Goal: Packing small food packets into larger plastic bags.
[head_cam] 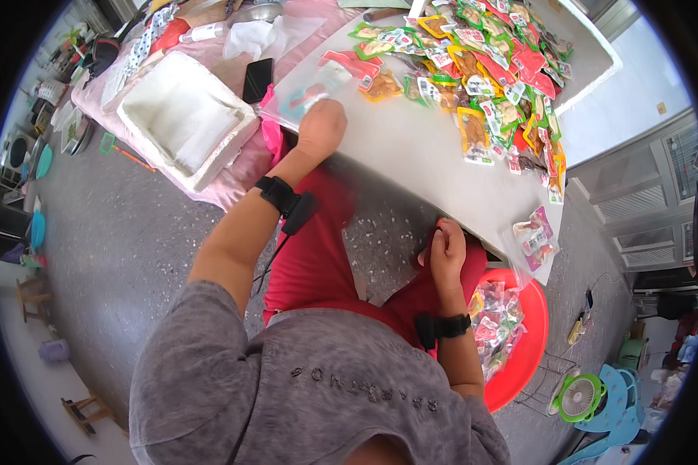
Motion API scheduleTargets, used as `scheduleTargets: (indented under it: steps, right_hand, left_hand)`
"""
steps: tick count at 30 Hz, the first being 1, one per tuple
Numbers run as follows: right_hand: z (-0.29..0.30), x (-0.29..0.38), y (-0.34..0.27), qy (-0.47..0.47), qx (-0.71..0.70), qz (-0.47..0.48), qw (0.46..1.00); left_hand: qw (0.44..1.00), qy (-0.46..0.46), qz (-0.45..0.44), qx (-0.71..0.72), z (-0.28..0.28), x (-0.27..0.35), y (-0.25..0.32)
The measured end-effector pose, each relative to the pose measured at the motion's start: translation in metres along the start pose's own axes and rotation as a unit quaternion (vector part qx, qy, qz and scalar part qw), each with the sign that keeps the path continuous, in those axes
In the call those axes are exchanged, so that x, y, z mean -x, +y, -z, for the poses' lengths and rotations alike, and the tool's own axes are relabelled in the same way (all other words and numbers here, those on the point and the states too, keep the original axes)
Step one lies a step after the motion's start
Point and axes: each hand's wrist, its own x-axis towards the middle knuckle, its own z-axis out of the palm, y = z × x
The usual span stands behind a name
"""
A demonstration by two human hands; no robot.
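My left hand (324, 129) is curled at the left corner of a pale tabletop (395, 151), against clear plastic bags (321, 87) with blue and red print. Its fingertips are hidden, so whether it grips a bag is unclear. My right hand (448, 253) is half curled by the table's near edge, above my right knee. A bit of red shows at its fingertips, too small to make out. Across the table spreads a heap of small sealed food packets (494, 70) in green, yellow and red. A purple-and-white packet (534, 238) lies on a clear bag at the right corner.
An open white foam box (180, 110) stands on a pink cloth beside a black phone (258, 80). Below the table's right corner, a red basin (535, 343) holds more packets. A larger white foam box (593, 52) lies behind the heap. A green fan (580, 397) stands lower right.
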Motion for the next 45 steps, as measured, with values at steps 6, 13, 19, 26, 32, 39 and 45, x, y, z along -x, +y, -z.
scheduleTargets:
  steps: [6,13,19,26,32,39,45]
  right_hand:
    - [-0.014,-0.04,-0.021,-0.017,-0.124,-0.125,0.984]
    - [-0.051,-0.082,-0.002,0.013,-0.187,-0.203,0.961]
    - [-0.055,-0.096,0.002,-0.067,-0.291,-0.326,0.897]
    - [-0.046,-0.094,-0.006,-0.065,-0.359,-0.387,0.847]
    - [-0.047,-0.091,0.013,-0.09,-0.293,-0.277,0.911]
    - [-0.043,-0.094,0.007,-0.066,-0.318,-0.352,0.878]
    - [-0.037,-0.092,-0.005,-0.049,-0.32,-0.356,0.877]
  left_hand:
    - [0.988,-0.07,0.007,0.134,-0.035,0.023,0.076]
    - [0.942,-0.183,0.113,0.257,-0.06,0.027,0.097]
    - [0.785,-0.289,0.325,0.441,-0.079,0.036,0.096]
    - [0.749,-0.308,0.333,0.482,-0.083,0.033,0.093]
    - [0.715,-0.286,0.377,0.515,-0.082,0.031,0.098]
    - [0.832,-0.222,0.3,0.411,-0.093,0.042,0.113]
    - [0.802,-0.143,0.37,0.447,-0.085,0.043,0.126]
